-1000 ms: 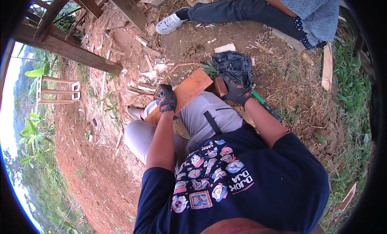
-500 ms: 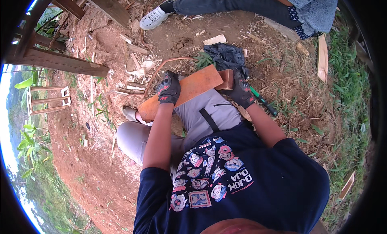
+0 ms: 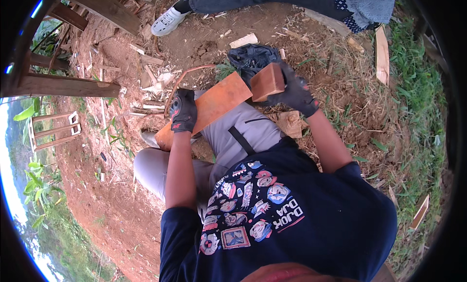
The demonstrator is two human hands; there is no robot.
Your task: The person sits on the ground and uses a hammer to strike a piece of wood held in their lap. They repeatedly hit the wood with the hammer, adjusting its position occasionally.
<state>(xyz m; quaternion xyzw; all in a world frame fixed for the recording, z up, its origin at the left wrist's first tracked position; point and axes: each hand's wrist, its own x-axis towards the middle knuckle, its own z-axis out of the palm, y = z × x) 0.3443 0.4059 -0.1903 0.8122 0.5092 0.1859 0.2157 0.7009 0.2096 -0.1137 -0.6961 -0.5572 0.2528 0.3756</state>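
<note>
Dark work gloves cover both of my hands. My left hand (image 3: 184, 112) is closed over the near-left part of a flat orange-brown board (image 3: 221, 98), which slants up to the right above my grey-trousered leg. In my right hand (image 3: 297, 91) is a reddish-brown wooden block (image 3: 268, 82), gripped at its right side and tilted so that more than one face shows. The block sits just beyond the board's upper right end; whether the two touch, I cannot tell. Below my right hand a pale wood chunk (image 3: 290, 124) lies on the ground.
A crumpled black plastic bag (image 3: 248, 56) lies just beyond the block. Another person's leg (image 3: 262, 2) and white shoe (image 3: 168, 22) stretch across the far side. Wooden beams (image 3: 73, 85) stand at left, and wood scraps (image 3: 154, 82) litter the dirt. A long offcut (image 3: 382, 56) lies at right.
My right hand has raised and turned the block, so more of it shows. The board has shifted slightly left and down in view. The green-handled tool by my right wrist is out of sight.
</note>
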